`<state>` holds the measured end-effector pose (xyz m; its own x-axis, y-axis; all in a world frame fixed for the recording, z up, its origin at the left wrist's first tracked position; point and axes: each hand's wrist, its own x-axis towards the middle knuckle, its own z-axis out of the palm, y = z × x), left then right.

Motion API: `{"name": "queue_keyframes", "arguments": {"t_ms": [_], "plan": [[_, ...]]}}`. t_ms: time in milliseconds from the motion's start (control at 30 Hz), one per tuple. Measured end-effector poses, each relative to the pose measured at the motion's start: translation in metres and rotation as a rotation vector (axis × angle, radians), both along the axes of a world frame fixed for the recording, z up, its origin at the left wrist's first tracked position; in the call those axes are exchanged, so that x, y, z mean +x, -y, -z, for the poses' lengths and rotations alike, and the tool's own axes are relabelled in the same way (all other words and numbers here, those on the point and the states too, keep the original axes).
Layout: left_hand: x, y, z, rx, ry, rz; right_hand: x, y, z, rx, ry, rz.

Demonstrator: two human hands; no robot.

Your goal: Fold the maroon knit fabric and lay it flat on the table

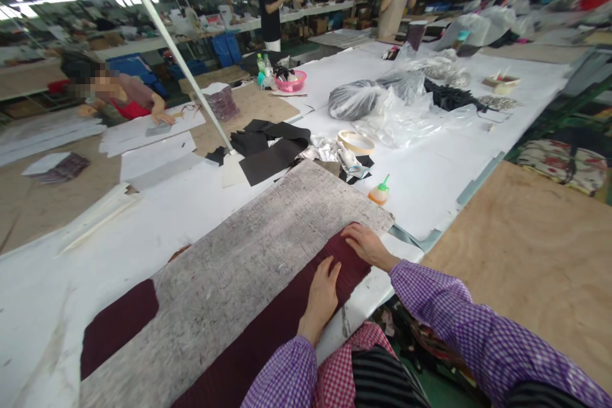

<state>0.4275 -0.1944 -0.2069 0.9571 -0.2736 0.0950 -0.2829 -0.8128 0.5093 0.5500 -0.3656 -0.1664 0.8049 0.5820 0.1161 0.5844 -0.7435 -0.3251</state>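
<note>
A long dark maroon sheet of material (268, 338) lies along the near edge of a worn grey board (229, 261). My left hand (321, 296) rests on the sheet with its fingers stretched out. Near the sheet's far end, my right hand (368, 245) lies with fingers extended over its corner and holds nothing. A second maroon piece (122, 325) shows beyond the board's left edge, partly under it or beside it; I cannot tell which. Just past the board's far end stands a small bottle (379, 192) with a green spout and orange liquid.
Black strips (277, 146), a tape roll (356, 142) and plastic bags (382, 102) lie on the white table (411, 172). A slanting white pole (172, 44) rises at the left. A plywood surface (530, 274) is at my right. A seated person (129, 95) works across the table; others stand behind.
</note>
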Motion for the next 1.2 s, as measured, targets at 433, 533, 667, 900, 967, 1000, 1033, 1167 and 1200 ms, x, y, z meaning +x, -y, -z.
{"name": "queue_keyframes", "arguments": {"t_ms": [433,533,667,900,967,1000,1033,1167,1200], "plan": [[0.003,0.015,0.009,0.130,0.022,0.066,-0.026,-0.021,0.055,-0.075,0.071,-0.169],[0.004,0.016,0.009,0.144,0.019,0.071,-0.015,-0.013,0.055,-0.097,0.073,-0.174],[0.005,0.017,0.010,0.150,0.021,0.072,0.021,0.010,0.051,-0.126,0.095,-0.098],[0.004,0.014,0.010,0.119,0.026,0.069,0.053,0.032,0.029,-0.118,0.187,0.171],[0.003,0.014,0.009,0.100,0.021,0.065,0.032,0.021,0.032,-0.113,0.188,0.175],[0.003,0.014,0.009,0.088,0.016,0.063,0.020,0.015,0.036,-0.115,0.181,0.164],[0.003,0.014,0.009,0.073,0.008,0.061,0.010,0.010,0.041,-0.119,0.174,0.152],[0.007,0.015,0.010,-0.012,-0.037,0.060,-0.001,0.001,0.062,-0.137,0.158,0.142],[0.008,0.013,0.009,-0.039,-0.050,0.067,0.006,0.002,0.066,-0.138,0.162,0.154]]}}
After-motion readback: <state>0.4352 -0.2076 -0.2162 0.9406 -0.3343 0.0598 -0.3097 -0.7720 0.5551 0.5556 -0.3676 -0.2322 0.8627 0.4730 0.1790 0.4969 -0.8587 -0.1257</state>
